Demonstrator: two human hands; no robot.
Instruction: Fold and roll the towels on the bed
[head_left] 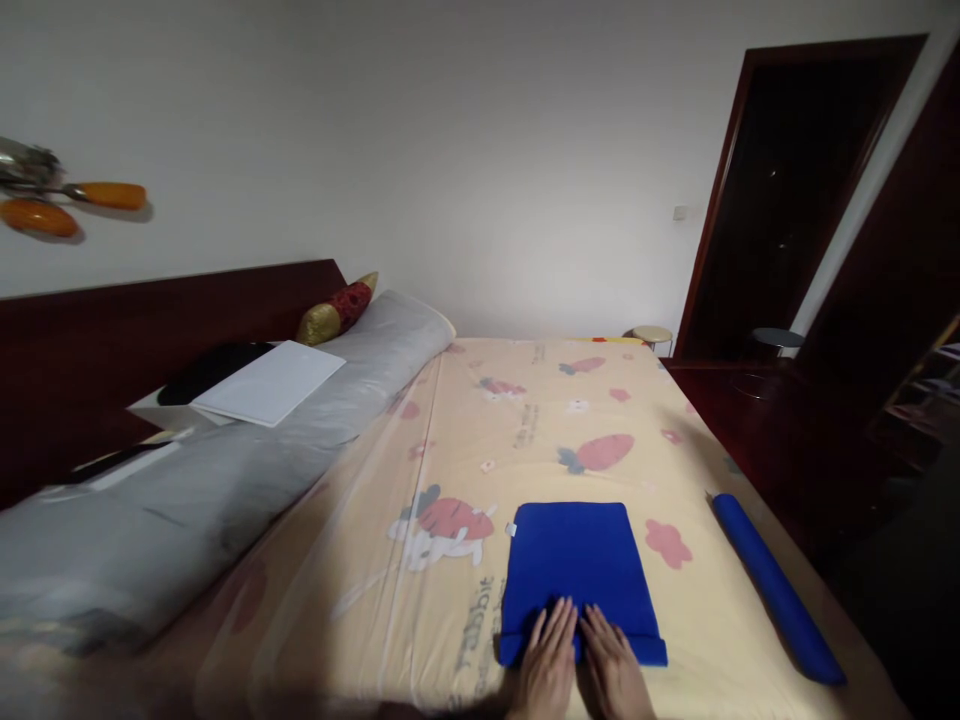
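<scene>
A flat blue cloth (574,555) with a small white label at its left edge lies on the bed, and its near edge is folded or rolled over. My left hand (551,650) rests on that near edge with the fingers stretched forward. Beside it, my right hand (611,655) presses on the same edge, fingers also laid out flat. The two hands are close together. To their right, a rolled blue cloth (778,588) lies lengthwise near the bed's right edge.
The bed has a cream sheet (375,560) printed with carrots and rabbits. Along the left, grey bedding (247,500) carries a white flat box lid (274,382). A red and gold cushion (341,310) leans by the dark headboard (165,295). Stools (778,338) stand near the doorway.
</scene>
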